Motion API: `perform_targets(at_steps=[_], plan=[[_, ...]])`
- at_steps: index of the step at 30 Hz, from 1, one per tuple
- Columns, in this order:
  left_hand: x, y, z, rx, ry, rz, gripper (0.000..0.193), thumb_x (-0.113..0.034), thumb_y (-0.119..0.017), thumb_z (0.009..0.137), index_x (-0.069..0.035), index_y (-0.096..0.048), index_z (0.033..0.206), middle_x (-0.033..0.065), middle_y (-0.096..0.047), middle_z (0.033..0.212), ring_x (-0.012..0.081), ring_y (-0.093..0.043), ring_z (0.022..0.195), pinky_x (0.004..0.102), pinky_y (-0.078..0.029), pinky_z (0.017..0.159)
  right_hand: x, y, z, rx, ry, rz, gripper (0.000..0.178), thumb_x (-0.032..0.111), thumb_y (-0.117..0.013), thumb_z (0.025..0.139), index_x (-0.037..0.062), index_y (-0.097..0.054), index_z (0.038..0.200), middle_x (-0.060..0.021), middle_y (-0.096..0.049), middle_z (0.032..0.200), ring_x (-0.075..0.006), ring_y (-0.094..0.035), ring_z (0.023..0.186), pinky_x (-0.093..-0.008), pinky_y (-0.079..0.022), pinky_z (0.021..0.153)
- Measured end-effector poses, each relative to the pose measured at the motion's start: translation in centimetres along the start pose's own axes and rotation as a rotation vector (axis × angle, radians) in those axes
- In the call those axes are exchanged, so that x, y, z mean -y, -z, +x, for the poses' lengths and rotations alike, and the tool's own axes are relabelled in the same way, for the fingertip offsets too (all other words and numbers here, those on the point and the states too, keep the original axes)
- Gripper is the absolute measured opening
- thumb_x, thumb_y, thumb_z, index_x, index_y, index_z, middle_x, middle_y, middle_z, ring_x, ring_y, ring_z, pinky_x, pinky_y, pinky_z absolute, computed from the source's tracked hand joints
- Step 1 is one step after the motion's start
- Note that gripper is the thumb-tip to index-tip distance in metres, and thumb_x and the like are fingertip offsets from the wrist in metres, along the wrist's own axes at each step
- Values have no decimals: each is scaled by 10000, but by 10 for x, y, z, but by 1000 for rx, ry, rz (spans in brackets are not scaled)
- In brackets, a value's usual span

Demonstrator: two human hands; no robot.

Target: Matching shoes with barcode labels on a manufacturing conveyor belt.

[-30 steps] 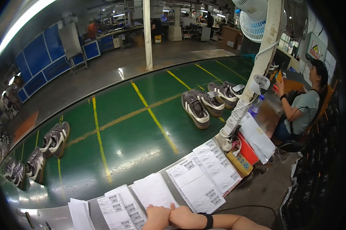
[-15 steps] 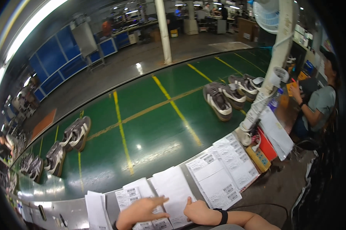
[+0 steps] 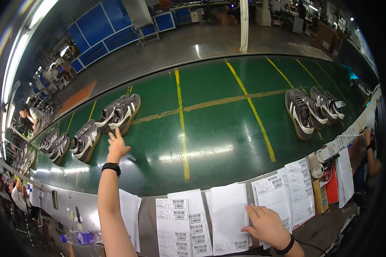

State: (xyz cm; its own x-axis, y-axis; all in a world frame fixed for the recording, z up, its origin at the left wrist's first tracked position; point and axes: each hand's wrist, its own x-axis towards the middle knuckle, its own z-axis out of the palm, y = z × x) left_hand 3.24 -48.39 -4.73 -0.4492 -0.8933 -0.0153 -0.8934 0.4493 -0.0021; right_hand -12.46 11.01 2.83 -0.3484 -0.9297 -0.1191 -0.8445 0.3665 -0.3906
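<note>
My left hand [image 3: 118, 145] stretches out over the green conveyor belt, fingers spread, holding nothing. Its fingertips come right up to the toe of a dark grey sneaker [image 3: 128, 115] with white stripes; I cannot tell whether they touch. Another grey sneaker [image 3: 109, 115] lies against that one, and a further shoe [image 3: 87, 139] stands just to its left. My right hand [image 3: 266, 226] rests with fingers apart at the edge of a white paper stack [image 3: 229, 205]. Left of that stack are sheets of printed labels [image 3: 172, 229].
More sneakers [image 3: 58, 149] stand at the belt's left, and another group [image 3: 299, 113] at its right. A purple-labelled bottle [image 3: 82, 237] lies at lower left. A power strip [image 3: 320, 195] and red folder [image 3: 332, 188] sit beside the papers. A co-worker's arm [image 3: 369, 147] shows far right.
My left hand has gone from above the label sheets out to the sneakers on the left. My right hand now lies flatter on the papers. The view has swung left.
</note>
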Motion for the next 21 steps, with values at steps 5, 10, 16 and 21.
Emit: perform_targets(at_steps=[5,10,16,21], plan=[[-10,31,58,-220,6,140,1073,-357,-893,611,-264,-291,1494,365,-28,1540,543,-58,1429,644,-358,1024,0,-34,8,59,80,-150,720,346,-757,737,-76,-531,1274,-338,-566,1221,-440,-601,1080,-416,-515,920],[-24,61,101,238,289,326,1033,-605,-851,562,-152,-499,1421,378,13,1547,514,181,1427,769,-59,1036,12,-55,11,54,78,-294,594,225,-639,776,-126,-536,1244,-407,-556,1173,-503,-593,1062,-486,-522,889],[-49,75,115,379,357,216,987,-509,-864,563,-46,-531,1368,224,-409,1486,441,-94,1470,766,-5,1056,12,-57,16,23,26,-286,461,81,-541,806,-122,-563,1220,-391,-593,1122,-495,-619,1021,-452,-547,847],[-82,36,89,166,248,308,745,-464,-839,638,-4,-647,1192,212,-566,1339,419,-288,1400,804,-166,978,8,-59,16,-42,3,-275,467,56,-551,800,-117,-560,1233,-382,-589,1145,-477,-620,1025,-428,-548,833]])
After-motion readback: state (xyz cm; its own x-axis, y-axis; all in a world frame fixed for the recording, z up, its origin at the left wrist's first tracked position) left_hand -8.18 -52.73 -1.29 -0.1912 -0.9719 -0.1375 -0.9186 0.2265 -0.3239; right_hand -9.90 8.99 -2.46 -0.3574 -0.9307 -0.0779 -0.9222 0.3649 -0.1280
